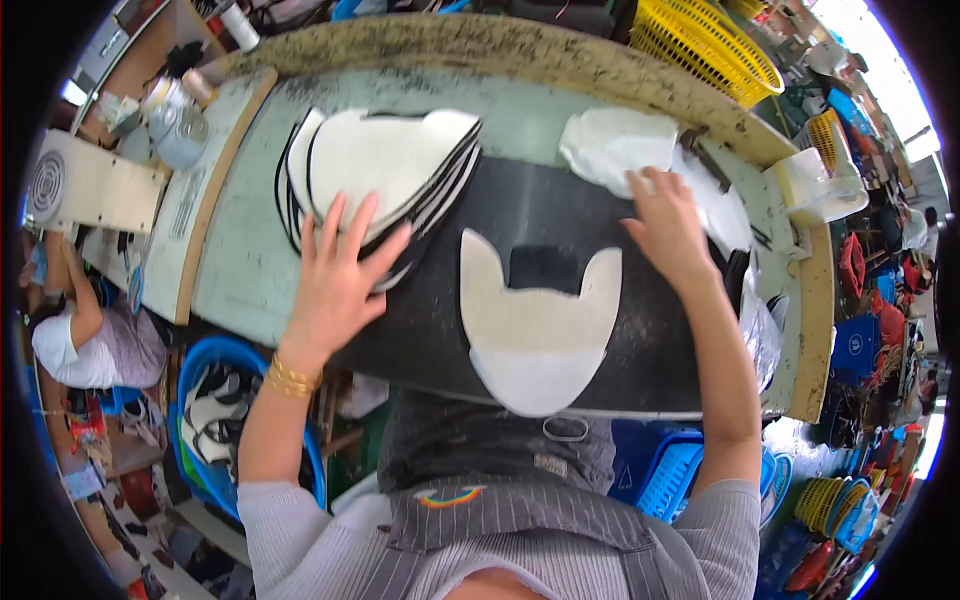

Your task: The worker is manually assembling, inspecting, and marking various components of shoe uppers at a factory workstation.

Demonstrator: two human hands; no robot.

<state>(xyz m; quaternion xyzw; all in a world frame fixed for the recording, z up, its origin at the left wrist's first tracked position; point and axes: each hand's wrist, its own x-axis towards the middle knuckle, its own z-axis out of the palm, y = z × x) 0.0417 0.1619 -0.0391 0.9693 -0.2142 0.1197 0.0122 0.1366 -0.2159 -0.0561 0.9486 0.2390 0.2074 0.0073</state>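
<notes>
My left hand [345, 275] lies with fingers spread over the near edge of a stack of white, black-edged shoe-upper pieces [390, 160]. In front of me, a single U-shaped off-white piece [535, 325] rests flat on the black mat [410, 335], its two prongs facing away and its rounded, whiter end at the mat's near edge. Up at the right, my right hand [665, 220] reaches to a pile of thin white pieces [620, 145]. Its fingertips meet the pile's near edge, and thumb and fingers are apart. Nothing shows in its grasp.
A raised rim [480, 42] borders the table's far side. Yellow baskets [705, 50] stand beyond it, and a clear plastic container [825, 190] sits at the right edge. Below left is a blue basket [200, 365] of shoe parts. Another person [95, 335] sits at far left.
</notes>
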